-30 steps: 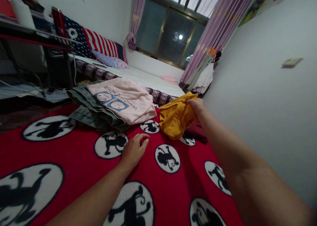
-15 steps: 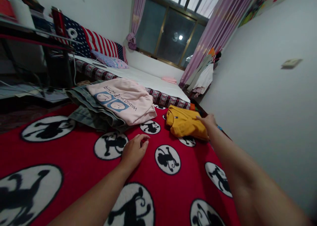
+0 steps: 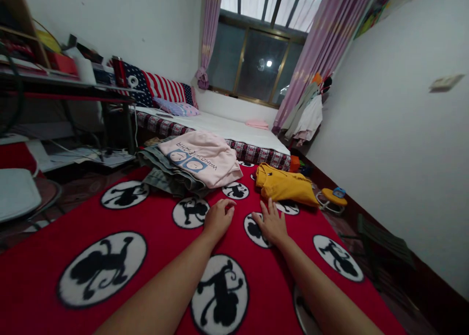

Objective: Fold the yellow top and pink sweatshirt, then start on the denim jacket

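My left hand rests over the red blanket with its fingers loosely curled and apart, holding nothing. Just to its right, my right hand lies with fingers spread, also holding nothing. Beyond the right fingertips is a folded yellow garment; whether they touch its near edge I cannot tell. Past my left hand sits a pink printed top, piled on folded greenish denim clothing. White circles with black monkey figures pattern the blanket.
A bed with a white surface stands under the window. At left is a cluttered desk and a pale stool or chair. Right of the blanket are a small yellow stool and a dark folding stool. Clothes hang by the curtain.
My right hand has left the yellow garment and come back toward me, its fingers now spread beside my left hand. The view has shifted, showing more of the room on both sides.
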`<state>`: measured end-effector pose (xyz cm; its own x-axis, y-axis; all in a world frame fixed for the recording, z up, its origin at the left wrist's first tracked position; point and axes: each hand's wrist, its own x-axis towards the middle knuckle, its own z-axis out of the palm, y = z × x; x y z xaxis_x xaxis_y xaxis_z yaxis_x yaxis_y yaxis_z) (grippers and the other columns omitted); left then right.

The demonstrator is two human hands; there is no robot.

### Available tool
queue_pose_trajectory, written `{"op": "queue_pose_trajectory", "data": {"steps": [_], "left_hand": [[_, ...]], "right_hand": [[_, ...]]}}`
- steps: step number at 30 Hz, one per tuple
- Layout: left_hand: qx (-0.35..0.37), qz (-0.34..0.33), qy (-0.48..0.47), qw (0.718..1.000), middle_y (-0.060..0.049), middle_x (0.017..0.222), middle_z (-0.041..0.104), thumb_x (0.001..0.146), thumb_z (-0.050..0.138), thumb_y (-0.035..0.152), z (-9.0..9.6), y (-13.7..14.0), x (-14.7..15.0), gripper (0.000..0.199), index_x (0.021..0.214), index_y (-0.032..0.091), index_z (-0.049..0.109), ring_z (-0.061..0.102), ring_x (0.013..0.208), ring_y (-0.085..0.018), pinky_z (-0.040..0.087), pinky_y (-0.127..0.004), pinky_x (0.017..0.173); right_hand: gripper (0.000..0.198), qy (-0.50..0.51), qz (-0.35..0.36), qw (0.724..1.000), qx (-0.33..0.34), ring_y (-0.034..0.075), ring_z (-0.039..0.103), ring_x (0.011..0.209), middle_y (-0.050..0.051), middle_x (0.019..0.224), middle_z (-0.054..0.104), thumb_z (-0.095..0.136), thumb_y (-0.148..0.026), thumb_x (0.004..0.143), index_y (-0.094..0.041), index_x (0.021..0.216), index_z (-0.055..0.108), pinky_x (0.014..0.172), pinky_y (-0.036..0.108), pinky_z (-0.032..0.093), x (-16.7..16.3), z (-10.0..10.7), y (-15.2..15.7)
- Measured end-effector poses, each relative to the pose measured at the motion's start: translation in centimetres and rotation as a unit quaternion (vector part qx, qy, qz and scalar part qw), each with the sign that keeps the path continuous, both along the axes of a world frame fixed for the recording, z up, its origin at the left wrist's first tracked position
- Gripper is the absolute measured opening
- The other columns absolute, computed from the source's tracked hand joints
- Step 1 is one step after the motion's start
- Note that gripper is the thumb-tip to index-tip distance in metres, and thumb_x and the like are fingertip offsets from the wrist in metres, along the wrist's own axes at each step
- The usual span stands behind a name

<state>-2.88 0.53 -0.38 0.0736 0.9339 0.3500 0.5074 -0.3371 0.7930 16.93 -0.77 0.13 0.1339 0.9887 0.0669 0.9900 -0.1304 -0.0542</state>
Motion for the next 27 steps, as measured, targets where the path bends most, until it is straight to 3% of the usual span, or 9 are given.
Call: {"op": "queue_pose_trajectory", "data": {"steps": [3, 7, 9, 12, 15, 18, 22, 27], "left_hand": [[0.024, 0.006, -0.005, 1.000, -0.005, 0.098, 0.068, 0.085, 0.055, 0.012, -0.2, -0.4, 0.1, 0.019, 0.095, 0.019, 0.069, 0.064, 0.084, -0.018, 0.049, -0.031, 0.082], [0.125, -0.005, 0.014, 0.992, -0.007, 0.101, 0.065, 0.082, 0.052, 0.004, -0.2, -1.4, 0.5, 0.027, 0.099, 0.018, 0.067, 0.061, 0.100, -0.020, 0.047, -0.034, 0.094], [0.182, -0.021, 0.044, 0.982, -0.007, 0.106, 0.064, 0.081, 0.053, 0.005, 0.9, -1.2, 0.5, 0.029, 0.103, 0.019, 0.066, 0.058, 0.106, -0.021, 0.045, -0.035, 0.099], [0.234, -0.020, 0.106, 0.966, -0.007, 0.108, 0.064, 0.083, 0.055, 0.010, 4.2, 1.3, -0.7, 0.027, 0.106, 0.020, 0.065, 0.056, 0.108, -0.022, 0.044, -0.036, 0.100], [0.204, 0.068, 0.197, 0.957, -0.009, 0.112, 0.064, 0.084, 0.056, 0.015, 8.2, 5.8, -3.4, 0.026, 0.108, 0.018, 0.065, 0.055, 0.112, -0.024, 0.042, -0.036, 0.101], [0.133, 0.157, 0.246, 0.947, -0.018, 0.120, 0.060, 0.083, 0.064, 0.023, 10.5, 10.5, -6.7, 0.030, 0.111, 0.013, 0.064, 0.052, 0.118, -0.032, 0.041, -0.044, 0.099], [0.066, 0.214, 0.246, 0.943, -0.028, 0.111, 0.059, 0.064, 0.083, 0.037, 9.8, 14.2, -9.7, 0.053, 0.098, 0.002, 0.063, 0.054, 0.109, -0.043, 0.045, -0.052, 0.087], [0.070, 0.214, 0.253, 0.941, -0.010, 0.091, 0.062, 0.071, 0.078, 0.041, 8.0, 15.1, -10.9, 0.040, 0.090, 0.009, 0.063, 0.057, 0.101, -0.031, 0.045, -0.046, 0.090]], "right_hand": [[0.063, 0.008, 0.031, 0.999, 0.013, 0.029, 0.014, 0.148, 0.008, 0.161, 0.019, 0.032, -0.054, 0.097, -0.023, 0.152, 0.030, 0.115, 0.057, 0.015, -1.4, -0.2, -2.6], [0.057, 0.034, 0.061, 0.996, 0.050, 0.029, 0.020, 0.147, 0.008, 0.158, 0.027, 0.039, -0.047, 0.096, -0.022, 0.147, 0.039, 0.115, 0.054, 0.020, -2.1, -0.8, -5.1], [0.053, 0.050, 0.073, 0.994, 0.065, 0.028, 0.024, 0.146, 0.009, 0.157, 0.031, 0.041, -0.045, 0.096, -0.022, 0.144, 0.044, 0.115, 0.053, 0.022, -2.1, -1.0, -5.8], [0.050, 0.068, 0.083, 0.991, 0.082, 0.028, 0.028, 0.144, 0.009, 0.154, 0.036, 0.043, -0.043, 0.096, -0.021, 0.140, 0.048, 0.114, 0.053, 0.025, -2.1, -0.8, -6.2], [0.048, 0.083, 0.085, 0.989, 0.093, 0.028, 0.031, 0.143, 0.009, 0.152, 0.039, 0.045, -0.042, 0.095, -0.020, 0.137, 0.051, 0.114, 0.053, 0.025, -2.1, -0.6, -6.2], [0.046, 0.112, 0.084, 0.985, 0.099, 0.028, 0.033, 0.142, 0.009, 0.151, 0.042, 0.048, -0.041, 0.093, -0.021, 0.134, 0.054, 0.114, 0.051, 0.024, -1.8, -0.5, -6.2], [0.044, 0.161, 0.082, 0.978, 0.103, 0.027, 0.032, 0.142, 0.007, 0.151, 0.042, 0.051, -0.041, 0.090, -0.024, 0.131, 0.057, 0.115, 0.049, 0.022, -1.4, -0.8, -6.0], [0.043, 0.201, 0.079, 0.970, 0.115, 0.027, 0.035, 0.140, 0.006, 0.149, 0.045, 0.057, -0.040, 0.086, -0.025, 0.127, 0.060, 0.116, 0.048, 0.021, -1.2, -0.9, -5.9]]}}
